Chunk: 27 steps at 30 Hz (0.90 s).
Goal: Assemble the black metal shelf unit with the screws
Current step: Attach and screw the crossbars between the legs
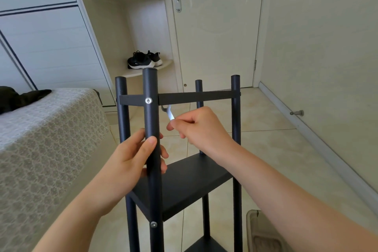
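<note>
The black metal shelf unit [184, 182] stands upright on the tiled floor in front of me, with four round posts, a top frame and two shelf panels below. My left hand [135, 155] grips the nearest post below a silver screw [148, 100] set in the top joint. A second screw [153, 224] sits lower on the same post. My right hand [201, 127] pinches a small silver hex key [169, 113], blurred, just right of that post and under the top crossbar.
A bed with a patterned grey cover [47, 139] lies close on the left. A cream door [214, 26] and wall stand behind the shelf. Black sneakers [144, 59] rest on a corner shelf. A slipper [259, 231] lies at the lower right.
</note>
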Each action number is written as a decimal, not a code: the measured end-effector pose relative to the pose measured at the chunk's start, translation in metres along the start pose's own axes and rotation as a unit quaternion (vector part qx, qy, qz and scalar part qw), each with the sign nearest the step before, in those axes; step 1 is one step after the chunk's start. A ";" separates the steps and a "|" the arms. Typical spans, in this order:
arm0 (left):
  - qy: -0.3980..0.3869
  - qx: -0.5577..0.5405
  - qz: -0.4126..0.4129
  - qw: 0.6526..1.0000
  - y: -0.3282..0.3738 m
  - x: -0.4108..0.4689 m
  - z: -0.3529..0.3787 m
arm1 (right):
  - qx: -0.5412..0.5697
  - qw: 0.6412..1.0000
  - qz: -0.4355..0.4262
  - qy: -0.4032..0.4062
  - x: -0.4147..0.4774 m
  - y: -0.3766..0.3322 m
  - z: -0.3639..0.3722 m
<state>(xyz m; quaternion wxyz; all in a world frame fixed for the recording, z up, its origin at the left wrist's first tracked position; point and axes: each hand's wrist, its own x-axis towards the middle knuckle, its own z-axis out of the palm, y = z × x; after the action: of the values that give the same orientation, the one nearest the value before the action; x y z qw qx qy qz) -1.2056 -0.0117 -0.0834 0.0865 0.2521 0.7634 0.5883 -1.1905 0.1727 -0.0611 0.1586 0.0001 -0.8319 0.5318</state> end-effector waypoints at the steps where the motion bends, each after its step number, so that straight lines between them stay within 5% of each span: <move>1: 0.005 0.007 0.001 1.000 0.000 0.000 0.000 | -0.005 1.000 -0.014 0.002 0.000 0.000 0.002; 17: -0.007 -0.001 -0.005 1.000 0.007 -0.001 0.003 | 0.008 0.991 -0.112 0.067 0.007 0.009 0.021; 27: -0.001 -0.003 -0.010 1.000 0.004 -0.003 -0.004 | 0.113 0.975 -0.142 0.130 0.019 0.020 0.061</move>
<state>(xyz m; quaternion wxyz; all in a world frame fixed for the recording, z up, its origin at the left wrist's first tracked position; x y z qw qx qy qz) -1.2039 -0.0160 -0.0784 0.0938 0.2452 0.7641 0.5892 -1.2285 0.1307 -0.0974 0.3386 0.0673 -0.7298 0.5902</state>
